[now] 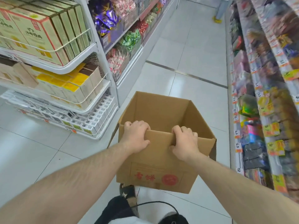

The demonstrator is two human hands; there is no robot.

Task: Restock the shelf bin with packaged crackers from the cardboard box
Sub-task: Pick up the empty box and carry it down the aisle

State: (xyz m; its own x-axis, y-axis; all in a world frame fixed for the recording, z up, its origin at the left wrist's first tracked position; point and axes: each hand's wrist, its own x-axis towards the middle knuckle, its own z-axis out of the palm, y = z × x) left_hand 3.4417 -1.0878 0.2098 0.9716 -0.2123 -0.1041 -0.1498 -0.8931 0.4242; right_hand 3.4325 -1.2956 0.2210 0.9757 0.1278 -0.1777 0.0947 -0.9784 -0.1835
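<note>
Standing at far left: white wire shelves (90,50) stacked with boxed goods, then sloped candy bins (126,41) running down the aisle. Gripping the near rim of the cardboard box (161,110) with the left hand (135,138), fingers curled over the top edge and thumb pressed on the outer face. Clamping the same rim just to the right with the right hand (186,141), fingers hooked inside, thumb outside. Holding the box low above the tiled floor (186,46), mid-aisle, near a foot. Showing only bare cardboard inside what is visible; no cracker packs to be seen, bottom hidden by the near wall. Probably carrying the box, either toward the bin or away emptied; cannot tell which. Calling next for checking the contents and finding the right bin. Blurring past on the right: shelves with price tags (273,126).
</note>
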